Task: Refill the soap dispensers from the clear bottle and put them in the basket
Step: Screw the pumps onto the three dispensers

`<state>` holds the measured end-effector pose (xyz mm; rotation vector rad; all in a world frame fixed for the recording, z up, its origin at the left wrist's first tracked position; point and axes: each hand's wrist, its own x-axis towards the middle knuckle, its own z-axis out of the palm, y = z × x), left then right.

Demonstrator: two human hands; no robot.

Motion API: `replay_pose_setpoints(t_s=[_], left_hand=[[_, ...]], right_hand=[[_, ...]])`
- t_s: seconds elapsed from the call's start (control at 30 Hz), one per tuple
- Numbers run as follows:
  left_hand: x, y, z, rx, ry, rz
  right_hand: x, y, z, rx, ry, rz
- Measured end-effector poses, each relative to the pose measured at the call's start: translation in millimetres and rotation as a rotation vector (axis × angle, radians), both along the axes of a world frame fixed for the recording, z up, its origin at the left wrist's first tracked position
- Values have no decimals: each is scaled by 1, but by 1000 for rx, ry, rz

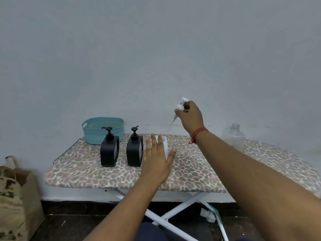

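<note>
Two black soap dispensers stand side by side on the board, one on the left and one on the right, pumps on. A white dispenser body stands just behind my left hand, which is spread open and largely hides it; I cannot tell if they touch. My right hand is raised above the board, shut on a white pump head whose tube hangs down to the left. The teal basket sits at the back left. The clear bottle, uncapped, stands at the back right.
Everything rests on an ironing board with a leopard-print cover on white crossed legs, against a grey wall. A brown paper bag stands on the dark floor at the left.
</note>
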<state>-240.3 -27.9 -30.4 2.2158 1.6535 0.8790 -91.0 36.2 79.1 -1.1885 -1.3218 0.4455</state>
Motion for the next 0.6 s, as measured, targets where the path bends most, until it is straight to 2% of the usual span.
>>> replay_pose_setpoints(t_s=[0.37, 0.6], left_hand=[[6, 48, -10, -131, -332, -5], [15, 75, -12, -150, -397, 17]], right_hand=[[-8, 27, -29, -8, -29, 23], [-10, 36, -37, -23, -100, 90]])
